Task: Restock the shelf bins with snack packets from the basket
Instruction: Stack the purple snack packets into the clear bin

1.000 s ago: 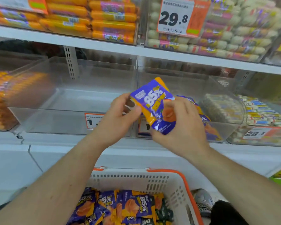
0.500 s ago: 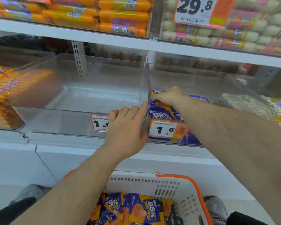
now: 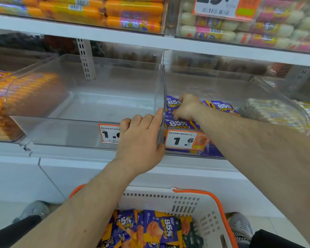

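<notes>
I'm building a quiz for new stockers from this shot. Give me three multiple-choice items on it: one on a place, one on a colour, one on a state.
1. Where is the right hand?
A. In the right bin
B. In the basket
C. On the top shelf

2. What colour are the basket handles?
A. Green
B. Orange
C. Black

3. What does the left bin hold?
A. Purple packets to the brim
B. No packets
C. One bottle

Key: 1 A, the hand lies on the purple packets there; 2 B, both handles show orange; 3 B, its clear floor shows bare, the left hand at its front corner.
</notes>
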### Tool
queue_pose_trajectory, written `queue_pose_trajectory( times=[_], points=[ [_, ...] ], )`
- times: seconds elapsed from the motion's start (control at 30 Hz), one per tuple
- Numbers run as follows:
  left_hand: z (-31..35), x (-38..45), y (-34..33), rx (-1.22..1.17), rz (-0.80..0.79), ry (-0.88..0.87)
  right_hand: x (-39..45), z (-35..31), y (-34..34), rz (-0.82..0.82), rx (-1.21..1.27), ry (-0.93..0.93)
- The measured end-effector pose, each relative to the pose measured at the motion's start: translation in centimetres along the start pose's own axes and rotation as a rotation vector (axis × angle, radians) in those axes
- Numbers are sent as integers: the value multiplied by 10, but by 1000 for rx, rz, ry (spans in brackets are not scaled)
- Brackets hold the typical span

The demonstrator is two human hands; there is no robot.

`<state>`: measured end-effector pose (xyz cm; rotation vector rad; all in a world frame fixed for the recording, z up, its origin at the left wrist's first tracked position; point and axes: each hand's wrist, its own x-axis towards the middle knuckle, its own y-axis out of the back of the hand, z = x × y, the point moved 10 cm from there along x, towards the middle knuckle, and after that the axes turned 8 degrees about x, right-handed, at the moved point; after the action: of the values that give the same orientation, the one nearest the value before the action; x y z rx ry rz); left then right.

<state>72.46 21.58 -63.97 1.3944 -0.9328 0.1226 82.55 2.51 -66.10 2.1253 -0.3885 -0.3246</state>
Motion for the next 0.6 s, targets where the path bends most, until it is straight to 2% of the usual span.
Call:
queue_pose_trajectory(
  times=[0.1,0.27,0.43,0.6],
  points=[
    [0,-1,-2,3,-17,3,-1,-3,2,20,-18,23],
    [0,-1,-1,10,-10,5,-4,-6,-12,-95,-27,17],
    [1,-1,0,2,1,0,0,-6,-5,-19,-25,63],
    [1,-2,0,-10,-22,0,3,-7,-13,-66,-54,73]
  ],
)
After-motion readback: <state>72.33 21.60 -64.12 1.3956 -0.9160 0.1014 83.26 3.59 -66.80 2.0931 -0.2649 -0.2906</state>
